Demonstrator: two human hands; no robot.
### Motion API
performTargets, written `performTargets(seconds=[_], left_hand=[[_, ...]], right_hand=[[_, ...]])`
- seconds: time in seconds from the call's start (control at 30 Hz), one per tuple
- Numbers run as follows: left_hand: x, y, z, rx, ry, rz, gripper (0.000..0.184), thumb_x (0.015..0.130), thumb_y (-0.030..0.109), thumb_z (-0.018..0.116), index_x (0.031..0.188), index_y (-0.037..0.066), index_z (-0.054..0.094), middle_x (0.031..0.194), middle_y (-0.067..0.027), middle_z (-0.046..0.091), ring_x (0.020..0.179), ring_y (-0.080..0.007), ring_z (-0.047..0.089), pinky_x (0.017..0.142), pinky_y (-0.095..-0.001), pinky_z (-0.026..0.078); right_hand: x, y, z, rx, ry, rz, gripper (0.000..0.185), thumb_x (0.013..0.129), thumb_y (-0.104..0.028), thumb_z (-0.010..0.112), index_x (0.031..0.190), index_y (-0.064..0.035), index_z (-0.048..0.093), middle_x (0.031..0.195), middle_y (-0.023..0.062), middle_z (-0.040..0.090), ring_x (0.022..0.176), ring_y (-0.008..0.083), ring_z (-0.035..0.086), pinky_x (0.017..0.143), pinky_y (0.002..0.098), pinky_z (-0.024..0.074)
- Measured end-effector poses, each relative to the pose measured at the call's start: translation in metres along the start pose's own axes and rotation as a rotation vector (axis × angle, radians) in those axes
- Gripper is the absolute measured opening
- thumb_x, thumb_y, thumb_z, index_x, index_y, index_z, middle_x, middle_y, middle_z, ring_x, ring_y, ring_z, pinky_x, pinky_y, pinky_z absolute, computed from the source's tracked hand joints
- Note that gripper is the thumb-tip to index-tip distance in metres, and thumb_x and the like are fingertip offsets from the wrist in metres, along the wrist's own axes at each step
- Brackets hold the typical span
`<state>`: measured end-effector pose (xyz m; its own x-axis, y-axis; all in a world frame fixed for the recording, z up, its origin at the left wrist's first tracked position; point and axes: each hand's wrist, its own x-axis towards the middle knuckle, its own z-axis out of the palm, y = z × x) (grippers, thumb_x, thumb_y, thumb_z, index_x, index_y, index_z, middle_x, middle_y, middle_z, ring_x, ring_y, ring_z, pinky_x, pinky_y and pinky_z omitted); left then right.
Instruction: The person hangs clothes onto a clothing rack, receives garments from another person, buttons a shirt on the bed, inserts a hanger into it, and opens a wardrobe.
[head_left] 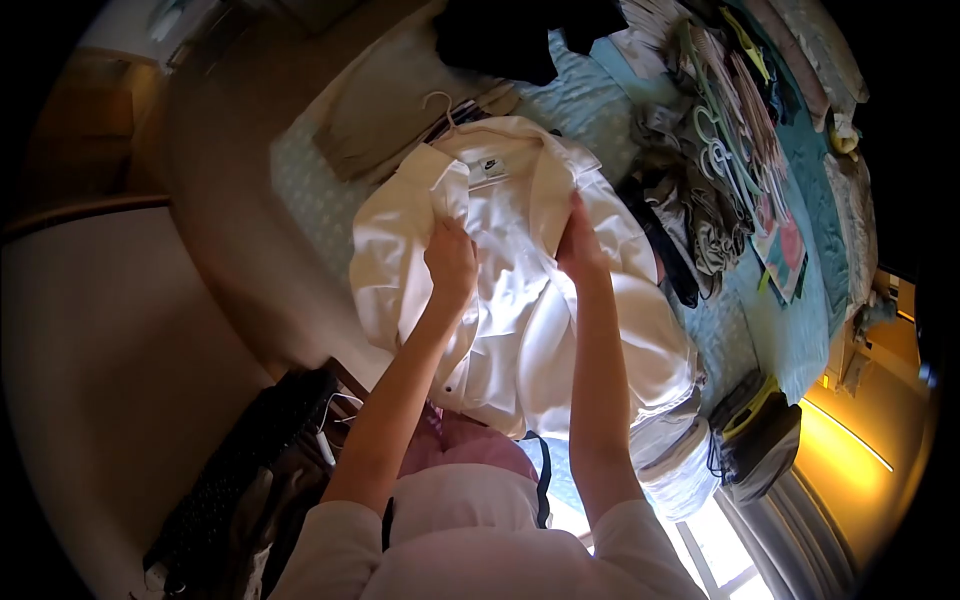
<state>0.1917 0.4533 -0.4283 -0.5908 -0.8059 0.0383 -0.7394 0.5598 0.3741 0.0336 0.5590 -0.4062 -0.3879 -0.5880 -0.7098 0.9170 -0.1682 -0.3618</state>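
A cream-white jacket (500, 330) lies spread with its front open and its collar at the far end. A small label (489, 167) with a dark logo shows inside the neck. The hook of a clothes hanger (438, 102) sticks out beyond the collar; the rest of the hanger is mostly hidden by the cloth. My left hand (452, 258) is closed on the jacket's left front edge. On the opposite front edge, just below the collar, my right hand (582, 242) grips the cloth, its fingers partly hidden behind the fabric.
Under the jacket is a bed with a light blue patterned cover (590, 95). Folded beige trousers (385, 125) and black clothing (505, 38) lie beyond it. Several hangers (715, 150) and crumpled grey garments (690, 215) lie to the right. Dark clothes (245, 470) hang at lower left.
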Motion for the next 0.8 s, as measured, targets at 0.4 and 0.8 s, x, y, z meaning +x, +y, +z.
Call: performTargets(seconds=[0.4, 0.8], left_hand=[[-0.053, -0.004, -0.010, -0.635, -0.036, -0.207, 0.018, 0.089, 0.011, 0.052, 0.102, -0.002, 0.051, 0.087, -0.0188, 0.061, 0.073, -0.0300, 0.063, 0.067, -0.0361, 0.051], [-0.017, 0.002, -0.029, -0.812, -0.087, -0.320, 0.018, 0.087, 0.016, 0.064, 0.092, -0.001, 0.062, 0.078, -0.0096, 0.066, 0.070, -0.0172, 0.064, 0.066, -0.0288, 0.051]], right_hand=[[-0.032, 0.086, 0.012, -1.931, -0.253, -0.870, 0.032, 0.082, 0.000, 0.057, 0.113, -0.0050, 0.061, 0.110, 0.0177, 0.063, 0.098, 0.0317, 0.061, 0.086, 0.0392, 0.0486], [-0.013, 0.046, 0.010, -1.512, -0.111, -1.057, 0.020, 0.067, -0.001, 0.070, 0.085, -0.0080, 0.066, 0.093, 0.0073, 0.063, 0.083, 0.0258, 0.062, 0.068, 0.0359, 0.0518]])
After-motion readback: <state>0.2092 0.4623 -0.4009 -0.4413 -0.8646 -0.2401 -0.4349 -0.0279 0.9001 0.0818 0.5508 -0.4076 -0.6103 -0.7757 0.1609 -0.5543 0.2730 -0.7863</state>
